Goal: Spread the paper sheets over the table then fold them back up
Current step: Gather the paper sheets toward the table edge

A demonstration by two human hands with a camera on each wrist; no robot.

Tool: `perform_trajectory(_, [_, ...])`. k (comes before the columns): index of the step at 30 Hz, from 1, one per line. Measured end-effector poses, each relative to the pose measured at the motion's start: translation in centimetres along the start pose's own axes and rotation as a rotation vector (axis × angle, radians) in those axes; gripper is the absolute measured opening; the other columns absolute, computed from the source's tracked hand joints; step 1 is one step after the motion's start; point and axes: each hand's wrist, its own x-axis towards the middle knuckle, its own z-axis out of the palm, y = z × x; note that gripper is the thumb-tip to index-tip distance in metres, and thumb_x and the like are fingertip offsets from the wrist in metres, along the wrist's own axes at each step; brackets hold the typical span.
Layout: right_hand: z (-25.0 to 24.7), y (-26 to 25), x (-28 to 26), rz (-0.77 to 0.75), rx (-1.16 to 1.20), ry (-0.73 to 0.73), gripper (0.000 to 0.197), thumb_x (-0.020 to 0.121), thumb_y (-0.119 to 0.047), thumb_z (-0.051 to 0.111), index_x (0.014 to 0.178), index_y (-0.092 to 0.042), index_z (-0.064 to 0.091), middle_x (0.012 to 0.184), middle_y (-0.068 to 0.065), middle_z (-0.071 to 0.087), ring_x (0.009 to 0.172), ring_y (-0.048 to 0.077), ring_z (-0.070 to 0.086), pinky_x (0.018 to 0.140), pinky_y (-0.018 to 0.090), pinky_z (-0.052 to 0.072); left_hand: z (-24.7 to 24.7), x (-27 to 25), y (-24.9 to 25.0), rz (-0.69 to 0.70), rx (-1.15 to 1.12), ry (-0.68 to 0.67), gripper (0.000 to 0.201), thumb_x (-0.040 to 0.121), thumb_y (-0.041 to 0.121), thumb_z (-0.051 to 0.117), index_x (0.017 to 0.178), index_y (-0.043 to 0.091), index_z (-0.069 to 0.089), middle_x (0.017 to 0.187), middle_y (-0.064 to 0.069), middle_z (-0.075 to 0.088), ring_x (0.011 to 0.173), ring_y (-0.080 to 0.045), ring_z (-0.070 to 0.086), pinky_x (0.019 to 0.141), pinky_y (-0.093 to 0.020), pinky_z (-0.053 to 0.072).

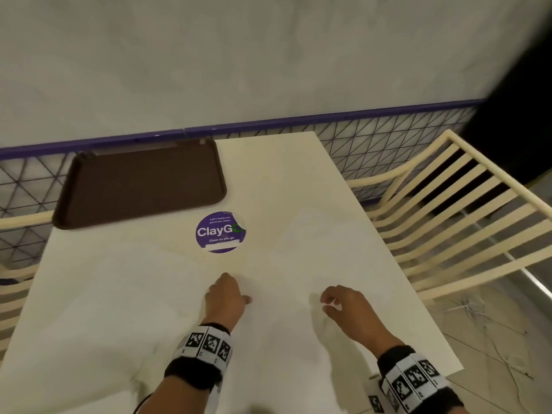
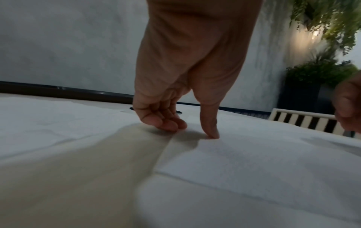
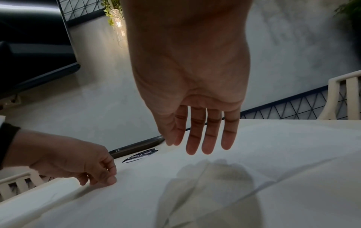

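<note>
Paper sheets (image 1: 125, 294) are lying spread over the near part of the white counter (image 1: 268, 174) in front of you, white on white, so their edges are showing only as faint creases; one sheet (image 1: 316, 249) is lying toward your right, its far corner pointing away from you.

Going left to right: a cream slatted chair (image 1: 12, 294) is standing at the counter's left edge. On the far left of the counter, a brown tray (image 1: 140, 183) is sitting just beyond the paper. Just right of its near corner, a round purple "ClayGo" sticker (image 1: 219, 232) is lying flat on the counter, just beyond your left hand (image 1: 225, 297).

Your left hand is pressing down on the paper with curled fingers (image 2: 166, 123) and the thumb tip touching the sheet; whether its grip is pinching the paper you cannot tell from these views. Your right hand (image 1: 346, 306) is hovering above the sheet with its grip open, fingers (image 3: 210, 135) hanging straight and relaxed, holding nothing and casting a shadow on the paper.

Another cream slatted chair (image 1: 454, 210) is standing at the counter's right edge. Behind the counter, a blue-railed lattice panel (image 1: 373, 144) is running along a grey wall (image 1: 239, 55). Pale tiled floor (image 1: 507, 354) is showing at the right, and green plants (image 2: 322, 72) are standing beyond the far end.
</note>
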Motion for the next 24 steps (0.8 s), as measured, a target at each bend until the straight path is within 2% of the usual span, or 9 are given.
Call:
perform_trajectory(4, [0.2, -0.6, 0.3, -0.049, -0.060, -0.071, 0.015, 0.090, -0.022, 0.056, 0.104, -0.022, 0.062, 0.104, -0.006, 0.061, 0.097, 0.011, 0.053, 0.082, 0.021, 0.042, -0.6, -0.5, 0.4, -0.020, 0.001, -0.050, 0.030, 0.081, 0.034, 0.068, 0.100, 0.013, 0.060, 0.114, -0.009, 0.058, 0.109, -0.027, 0.054, 0.090, -0.034, 0.045])
perform_trajectory(5, [0.3, -1.2, 0.5, -0.070, -0.077, -0.093, 0.017, 0.091, -0.022, 0.055, 0.107, -0.022, 0.061, 0.107, -0.006, 0.060, 0.100, 0.011, 0.052, 0.083, 0.021, 0.041, -0.7, -0.7, 0.5, -0.005, -0.058, -0.047, 0.017, 0.082, 0.029, 0.067, 0.086, 0.015, 0.059, 0.108, -0.008, 0.059, 0.103, -0.026, 0.055, 0.087, -0.033, 0.046])
perform_trajectory(7, [0.7, -2.8, 0.8, -0.133, -0.095, -0.127, 0.024, 0.091, -0.025, 0.055, 0.115, -0.023, 0.057, 0.114, -0.005, 0.057, 0.108, 0.013, 0.048, 0.087, 0.023, 0.040, -0.8, -1.4, 0.4, 0.020, -0.220, -0.027, 0.027, 0.082, 0.020, 0.066, 0.066, 0.020, 0.045, 0.086, -0.002, 0.058, 0.087, -0.023, 0.055, 0.075, -0.029, 0.044])
perform_trajectory(10, [2.0, -5.9, 0.8, -0.256, -0.064, -0.201, 0.064, 0.081, -0.041, 0.066, 0.136, -0.025, 0.039, 0.134, -0.006, 0.042, 0.124, 0.014, 0.036, 0.099, 0.025, 0.034, -1.9, -3.1, 0.6, 0.014, -0.463, 0.028, 0.029, 0.080, 0.017, 0.070, 0.071, 0.021, 0.042, 0.072, 0.005, 0.049, 0.076, -0.019, 0.051, 0.057, -0.021, 0.037])
perform_trajectory(14, [3.9, -9.8, -0.1, -0.339, -0.091, -0.234, 0.110, 0.063, -0.058, 0.072, 0.148, -0.028, 0.007, 0.150, -0.011, 0.017, 0.137, 0.011, 0.013, 0.112, 0.029, 0.019, -4.1, -5.3, 0.5, -0.032, -0.713, 0.090, 0.031, 0.080, 0.015, 0.069, 0.102, 0.013, 0.047, 0.073, -0.001, 0.052, 0.066, -0.014, 0.051, 0.054, -0.020, 0.038])
perform_trajectory(17, [4.8, -10.8, -0.1, -0.352, -0.020, -0.159, 0.074, 0.078, -0.042, 0.065, 0.141, -0.025, 0.030, 0.142, -0.009, 0.035, 0.130, 0.012, 0.032, 0.106, 0.027, 0.031, -5.6, -6.8, -0.2, -0.059, -0.814, 0.115, 0.034, 0.083, 0.017, 0.067, 0.110, 0.011, 0.047, 0.073, -0.007, 0.056, 0.063, -0.017, 0.053, 0.055, -0.025, 0.044])
perform_trajectory(20, [4.3, -11.7, 0.4, -0.330, 0.055, -0.099, 0.018, 0.092, -0.027, 0.051, 0.100, -0.015, 0.061, 0.098, 0.001, 0.066, 0.091, 0.020, 0.060, 0.080, 0.033, 0.048, -7.2, -8.3, -1.8, -0.005, -0.825, 0.191, 0.044, 0.080, 0.033, 0.070, 0.115, 0.015, 0.049, 0.088, -0.006, 0.062, 0.072, -0.016, 0.060, 0.069, -0.029, 0.050])
perform_trajectory(22, [3.8, -12.3, 0.7, -0.308, 0.132, -0.153, 0.021, 0.091, -0.027, 0.052, 0.089, -0.009, 0.062, 0.082, 0.007, 0.067, 0.076, 0.024, 0.061, 0.068, 0.035, 0.046, -8.4, -9.6, -3.4, 0.167, -0.636, 0.209, 0.070, 0.066, 0.052, 0.074, 0.126, 0.031, 0.045, 0.118, 0.008, 0.051, 0.103, -0.010, 0.051, 0.090, -0.023, 0.041])
perform_trajectory(24, [3.0, -13.1, 0.9, -0.316, 0.194, -0.206, 0.021, 0.088, -0.026, 0.057, 0.088, -0.006, 0.064, 0.081, 0.010, 0.068, 0.072, 0.023, 0.061, 0.064, 0.034, 0.045, -9.6, -10.9, -4.1, 0.354, -0.420, 0.075, 0.090, 0.049, 0.067, 0.069, 0.130, 0.047, 0.034, 0.131, 0.026, 0.036, 0.125, 0.005, 0.029, 0.107, -0.023, 0.020])
